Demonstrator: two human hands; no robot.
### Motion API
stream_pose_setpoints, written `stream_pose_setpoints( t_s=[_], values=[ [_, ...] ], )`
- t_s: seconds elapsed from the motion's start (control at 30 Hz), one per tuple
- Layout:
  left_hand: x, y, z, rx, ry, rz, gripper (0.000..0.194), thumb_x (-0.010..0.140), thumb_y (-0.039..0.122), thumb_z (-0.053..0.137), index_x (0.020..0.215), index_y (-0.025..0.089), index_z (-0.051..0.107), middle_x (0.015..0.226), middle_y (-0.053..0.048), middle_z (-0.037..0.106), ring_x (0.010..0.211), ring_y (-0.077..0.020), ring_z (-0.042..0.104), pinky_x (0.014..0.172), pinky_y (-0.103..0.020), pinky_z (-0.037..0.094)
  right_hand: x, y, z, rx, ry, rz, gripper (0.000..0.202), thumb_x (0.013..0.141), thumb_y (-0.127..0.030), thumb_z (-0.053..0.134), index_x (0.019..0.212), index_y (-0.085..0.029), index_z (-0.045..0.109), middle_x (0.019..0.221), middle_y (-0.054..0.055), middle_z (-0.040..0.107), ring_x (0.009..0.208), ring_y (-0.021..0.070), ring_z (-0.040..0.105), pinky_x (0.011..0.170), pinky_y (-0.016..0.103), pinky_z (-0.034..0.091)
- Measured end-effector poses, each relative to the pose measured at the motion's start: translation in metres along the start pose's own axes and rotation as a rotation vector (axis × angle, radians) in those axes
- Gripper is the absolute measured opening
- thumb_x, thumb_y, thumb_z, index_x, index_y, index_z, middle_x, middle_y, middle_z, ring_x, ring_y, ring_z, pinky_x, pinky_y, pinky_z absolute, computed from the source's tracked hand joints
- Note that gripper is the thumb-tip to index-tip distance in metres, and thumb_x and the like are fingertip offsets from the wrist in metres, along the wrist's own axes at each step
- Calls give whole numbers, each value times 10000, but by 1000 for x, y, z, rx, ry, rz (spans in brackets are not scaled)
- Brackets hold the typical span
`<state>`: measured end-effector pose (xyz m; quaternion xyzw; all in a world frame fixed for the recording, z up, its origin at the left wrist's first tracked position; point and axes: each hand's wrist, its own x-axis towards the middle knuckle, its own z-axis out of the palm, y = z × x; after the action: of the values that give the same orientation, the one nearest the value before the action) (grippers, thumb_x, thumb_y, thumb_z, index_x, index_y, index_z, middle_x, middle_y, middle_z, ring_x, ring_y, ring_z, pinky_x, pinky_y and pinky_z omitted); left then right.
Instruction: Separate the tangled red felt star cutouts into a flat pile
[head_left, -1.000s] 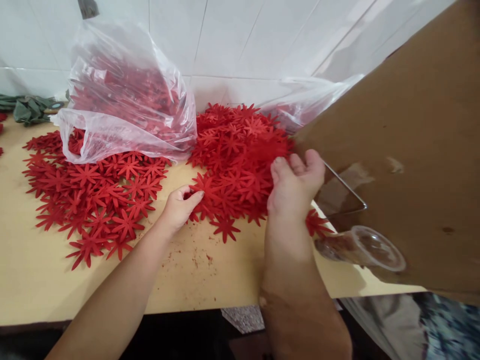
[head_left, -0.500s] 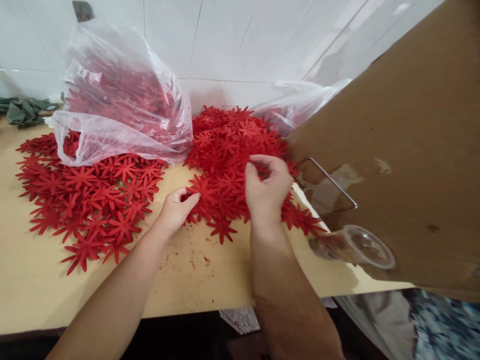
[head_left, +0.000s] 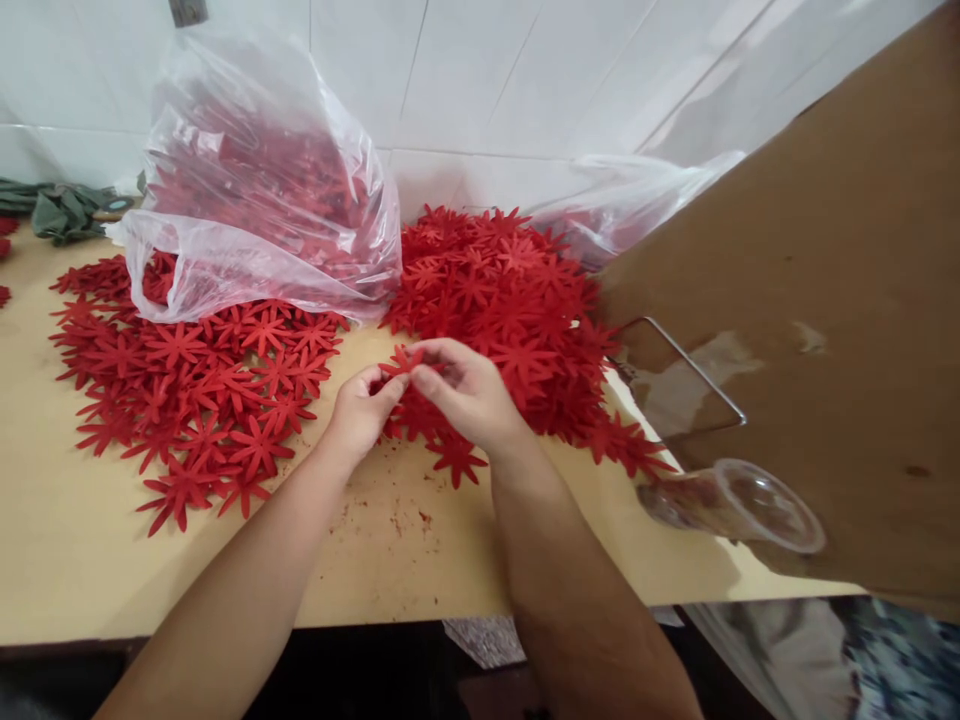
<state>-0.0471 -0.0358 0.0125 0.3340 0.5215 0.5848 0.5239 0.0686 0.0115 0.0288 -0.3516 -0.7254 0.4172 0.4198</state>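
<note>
Between my two hands is a red flower-shaped cutout (head_left: 402, 361) with narrow petals. My left hand (head_left: 365, 408) pinches its left side between thumb and fingers. On its other side my right hand (head_left: 465, 390) is closed, thumb and forefinger meeting at the cutout; the fingertips partly hide it. Just behind and to the right of my hands rises a heap of similar red cutouts (head_left: 510, 290). A second, flatter pile of red cutouts (head_left: 202, 390) spreads over the table to the left of my left hand.
A clear plastic bag (head_left: 270, 200) full of red pieces stands at the back left. To the right, a cardboard sheet (head_left: 810, 250) leans in, with a bent metal wire (head_left: 697, 370) and a clear plastic cup (head_left: 735, 505) lying by it. Dark green fabric pieces (head_left: 64, 212) lie far left on the table (head_left: 397, 580).
My right hand has moved left from over the heap to meet my left hand at the cutout. The camera view has shifted slightly left.
</note>
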Motion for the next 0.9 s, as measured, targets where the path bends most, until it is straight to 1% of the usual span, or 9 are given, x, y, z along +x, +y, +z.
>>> stream_pose_setpoints(
  t_s=[0.07,0.17,0.3,0.43,0.53,0.67,0.77,0.83,0.9],
  values=[
    [0,0,0,-39,15,11,150,682,247,586,601,155,499,520,63,448,486,-48,371,525,-205,329,-2,0,6,32,-73,28,267,679,-435,638,755,-187,572,727,19,604,668,133,565,647,283,465],
    [1,-1,0,-60,-1,42,181,688,285,584,598,156,496,542,59,449,511,-54,379,542,-210,337,0,5,6,84,-62,69,240,679,-411,634,692,-184,559,663,2,579,605,115,532,590,265,443],
    [1,-2,0,-56,-46,93,167,684,301,599,641,148,548,607,41,494,586,-64,424,616,-217,358,3,6,2,57,35,86,216,691,-364,617,624,-176,533,560,-28,503,509,84,441,503,236,375],
    [1,-2,0,-52,-37,74,140,663,273,623,666,149,557,620,45,508,585,-56,426,621,-213,359,3,2,2,-73,122,85,245,725,-358,577,581,-176,498,479,-53,396,450,69,334,457,235,300],
    [1,-3,0,-56,-9,54,149,658,279,635,666,155,554,603,50,508,568,-54,427,613,-211,359,4,2,-4,-113,250,76,285,748,-409,545,584,-183,487,489,-46,405,457,77,344,470,246,304],
    [-1,-2,-1,-92,9,50,136,711,291,584,729,158,604,665,24,571,626,-67,485,663,-212,387,11,18,-28,-148,564,63,314,765,-478,506,620,-203,463,508,-42,395,463,96,368,474,259,320],
    [-3,1,-1,-135,10,43,130,722,261,563,776,161,627,740,10,609,686,-78,519,711,-218,405,19,42,-51,-98,751,36,255,769,-480,493,767,-226,482,587,-31,438,505,121,446,498,279,380],
    [-3,2,-2,-163,-10,34,139,724,238,547,805,164,633,786,3,628,733,-89,540,758,-231,412,22,58,-65,-56,803,12,260,761,-457,507,907,-243,480,703,-6,502,589,143,523,545,313,442],
    [-1,1,-3,-173,-28,37,166,731,232,525,834,167,639,828,-7,643,789,-106,557,808,-252,411,23,67,-78,-49,819,-6,379,744,-435,530,1067,-259,441,889,41,545,741,178,583,633,373,491]
  ],
)
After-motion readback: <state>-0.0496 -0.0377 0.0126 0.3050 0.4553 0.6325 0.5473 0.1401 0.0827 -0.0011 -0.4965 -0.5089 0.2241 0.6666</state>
